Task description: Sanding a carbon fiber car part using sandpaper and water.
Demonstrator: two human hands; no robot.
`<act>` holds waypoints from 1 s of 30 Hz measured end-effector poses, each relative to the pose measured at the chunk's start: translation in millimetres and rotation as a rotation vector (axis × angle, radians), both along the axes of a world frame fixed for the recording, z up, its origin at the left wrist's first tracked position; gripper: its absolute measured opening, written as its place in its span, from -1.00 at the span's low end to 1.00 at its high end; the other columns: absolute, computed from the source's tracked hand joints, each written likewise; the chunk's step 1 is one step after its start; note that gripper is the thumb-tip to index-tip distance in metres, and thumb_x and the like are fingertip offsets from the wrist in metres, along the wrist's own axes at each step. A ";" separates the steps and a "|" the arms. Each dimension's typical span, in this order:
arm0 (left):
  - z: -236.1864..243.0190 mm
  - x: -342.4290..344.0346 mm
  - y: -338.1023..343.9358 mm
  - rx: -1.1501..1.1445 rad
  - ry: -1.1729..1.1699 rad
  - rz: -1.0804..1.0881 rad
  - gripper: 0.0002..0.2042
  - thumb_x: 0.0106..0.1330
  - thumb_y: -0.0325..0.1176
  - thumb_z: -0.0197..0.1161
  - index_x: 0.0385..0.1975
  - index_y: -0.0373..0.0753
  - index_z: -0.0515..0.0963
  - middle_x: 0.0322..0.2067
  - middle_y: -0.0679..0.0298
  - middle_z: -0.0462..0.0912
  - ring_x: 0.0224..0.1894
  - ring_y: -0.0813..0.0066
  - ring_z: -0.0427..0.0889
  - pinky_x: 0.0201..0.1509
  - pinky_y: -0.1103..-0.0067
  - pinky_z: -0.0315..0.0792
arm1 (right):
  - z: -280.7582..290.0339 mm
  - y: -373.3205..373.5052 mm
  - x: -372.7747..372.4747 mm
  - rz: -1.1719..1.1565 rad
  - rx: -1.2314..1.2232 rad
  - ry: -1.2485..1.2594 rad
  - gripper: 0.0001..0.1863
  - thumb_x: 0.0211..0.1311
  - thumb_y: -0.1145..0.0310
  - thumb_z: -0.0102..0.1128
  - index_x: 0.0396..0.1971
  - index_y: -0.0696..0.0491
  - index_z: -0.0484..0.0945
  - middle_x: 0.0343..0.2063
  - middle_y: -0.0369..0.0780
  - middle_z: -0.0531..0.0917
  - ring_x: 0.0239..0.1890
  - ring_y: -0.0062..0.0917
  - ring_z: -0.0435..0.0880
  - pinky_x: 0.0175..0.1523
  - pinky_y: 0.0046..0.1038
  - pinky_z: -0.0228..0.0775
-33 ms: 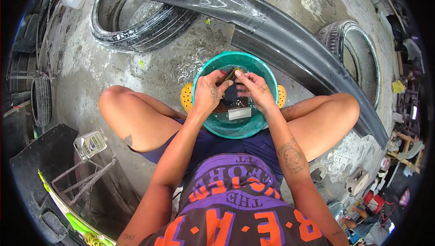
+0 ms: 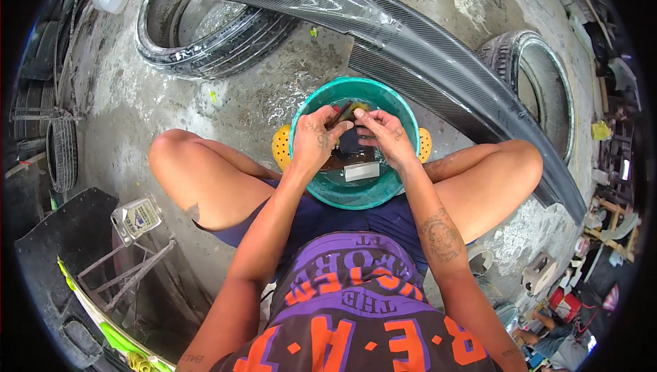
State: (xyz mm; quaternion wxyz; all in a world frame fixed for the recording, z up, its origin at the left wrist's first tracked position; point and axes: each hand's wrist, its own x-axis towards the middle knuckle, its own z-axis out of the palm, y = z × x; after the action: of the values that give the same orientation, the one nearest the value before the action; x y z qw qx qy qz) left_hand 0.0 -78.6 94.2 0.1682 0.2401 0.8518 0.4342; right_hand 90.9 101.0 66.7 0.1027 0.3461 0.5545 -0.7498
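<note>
Both my hands are over a green plastic basin (image 2: 299, 113) between my bent legs. My left hand (image 2: 317, 140) is closed on a small dark, narrow piece (image 2: 344, 113), its thumb pressed along the near side. Something red shows beside those fingers. From the other side, my right hand (image 2: 384, 132) meets the same piece with thumb and fingertips, close to a yellowish-green bit (image 2: 362, 106). What each fingertip grips is partly hidden. Below them in the basin are a black rounded thing (image 2: 349, 142), a brown flat piece and a pale grey rectangular block (image 2: 361, 171).
A long glossy carbon-fibre panel (image 2: 410, 36) curves across the far side, resting over a tyre (image 2: 212, 57) at left and near another tyre (image 2: 571, 98) at right. Yellow perforated shoes (image 2: 281, 147) flank the basin. A metal stand (image 2: 130, 269) is at near left; a person sits at far lower right.
</note>
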 end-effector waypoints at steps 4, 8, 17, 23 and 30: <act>8.7 0.4 3.8 0.211 -0.413 0.069 -0.72 0.27 -0.25 0.62 -0.28 -0.30 0.69 -0.54 0.39 0.65 -0.57 0.68 0.50 -0.53 0.60 0.41 | 6.9 6.4 3.1 -0.057 -0.233 0.036 -0.69 0.55 0.11 0.32 0.03 0.02 0.62 -0.09 -0.29 0.75 -0.05 -0.54 0.77 0.00 -0.38 0.64; 17.5 1.0 6.0 0.257 -0.531 -0.039 -0.71 0.31 -0.25 0.59 -0.11 -0.28 0.74 -0.41 0.40 0.73 -0.57 0.69 0.51 -0.53 0.60 0.41 | 21.6 14.4 1.9 -0.036 -0.421 0.097 -0.57 0.50 0.00 0.36 0.07 0.05 0.64 -0.02 -0.27 0.72 0.00 -0.55 0.73 0.05 -0.34 0.64; 29.4 -0.4 3.1 0.207 -0.636 -0.194 -0.72 0.33 -0.27 0.55 -0.04 -0.23 0.78 -0.43 0.41 0.76 -0.62 0.68 0.49 -0.49 0.61 0.40 | 10.6 -0.6 -0.5 -0.076 -0.356 0.272 -0.55 0.52 0.14 0.37 0.21 0.09 0.57 0.02 -0.25 0.72 0.08 -0.52 0.73 0.13 -0.41 0.64; 23.9 -4.0 -0.6 0.117 -0.393 0.114 -0.77 0.26 -0.25 0.61 -0.36 -0.28 0.75 -0.62 0.40 0.63 -0.65 0.64 0.49 -0.54 0.58 0.32 | 12.8 3.4 1.2 -0.115 -0.229 0.124 -0.22 0.31 0.03 0.59 0.38 0.03 0.38 0.09 -0.18 0.65 0.07 -0.46 0.69 0.08 -0.33 0.66; 17.2 -1.6 -3.9 0.183 -0.398 -0.010 -0.68 0.28 -0.24 0.61 -0.51 -0.20 0.57 -0.67 0.45 0.53 -0.65 0.67 0.48 -0.54 0.61 0.29 | 9.0 8.0 3.7 -0.106 -0.361 0.228 -0.43 0.48 0.37 0.39 0.40 -0.02 0.38 0.19 -0.17 0.66 0.16 -0.44 0.70 0.22 -0.23 0.62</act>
State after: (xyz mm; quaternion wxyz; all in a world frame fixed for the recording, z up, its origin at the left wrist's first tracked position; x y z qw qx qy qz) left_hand -1.6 -82.5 111.4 0.3127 0.1681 0.7576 0.5478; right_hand 94.6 109.0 75.7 0.0602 0.2639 0.4002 -0.8756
